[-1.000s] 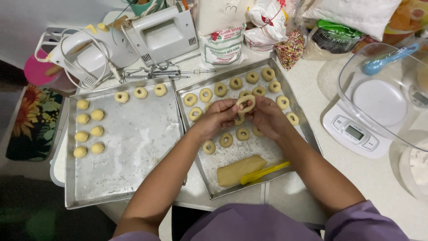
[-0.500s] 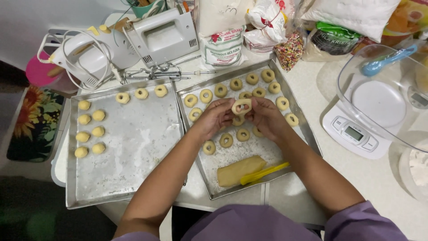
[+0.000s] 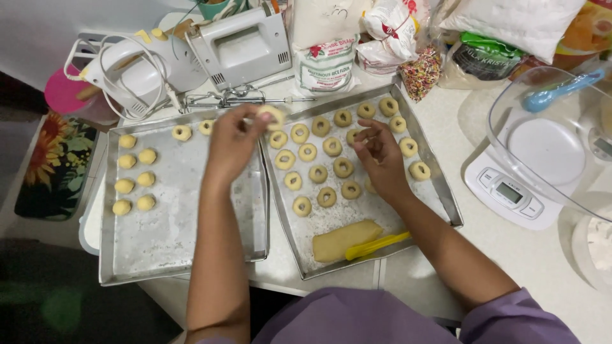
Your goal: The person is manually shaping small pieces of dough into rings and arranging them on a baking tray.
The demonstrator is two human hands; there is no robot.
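Note:
My left hand (image 3: 234,141) holds a shaped dough ball (image 3: 271,115) in its fingertips above the far right corner of the left metal tray (image 3: 172,242). That tray carries several dough balls along its left side and far edge. My right hand (image 3: 381,157) hovers with fingers spread over the right metal tray (image 3: 440,191), just above its rows of ring-shaped dough pieces (image 3: 308,153). A slab of raw dough (image 3: 341,240) and a yellow scraper (image 3: 377,245) lie at the near end of the right tray.
A white hand mixer (image 3: 236,46) with its beaters (image 3: 236,99) lies behind the trays. Flour bags (image 3: 326,60), a sprinkles packet (image 3: 422,73) and other bags stand at the back. A clear bowl (image 3: 548,127) with a blue spoon (image 3: 556,93) sits on a white scale (image 3: 510,194) at right.
My left hand has carried a dough piece from between both hands over the right tray leftward to the far corner of the left tray. My right hand stayed over the rings, fingers now spread.

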